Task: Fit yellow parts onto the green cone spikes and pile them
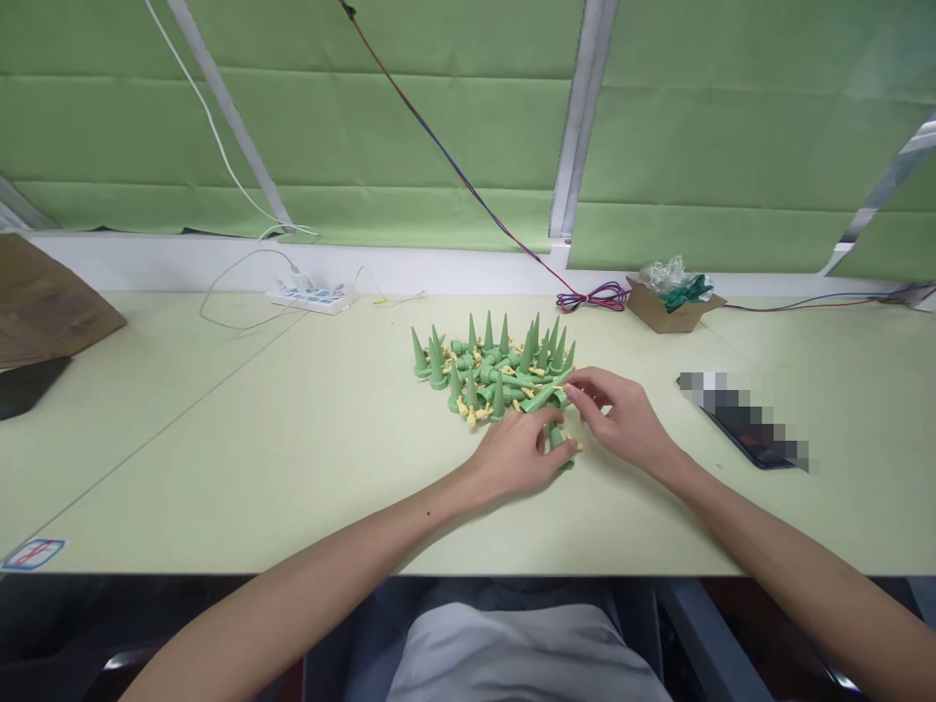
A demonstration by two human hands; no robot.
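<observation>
Several green plastic cones (437,367) with small yellow fittings (472,417) are heaped at the middle of the table, some upright and some lying down. My left hand (518,450) rests at the near side of the heap, its fingers curled around a green cone piece (557,444) with a yellow tip that lies on the table. My right hand (618,414) is at the right edge of the heap, thumb and fingers pinched on a small yellow fitting beside a slanted green cone (541,398).
On the pale table (219,468), a dark phone (753,429) lies to the right. Behind the heap are a cardboard box (677,317), a coiled red and blue cable (596,297) and a white power strip (311,297). A brown paper package (51,302) is far left.
</observation>
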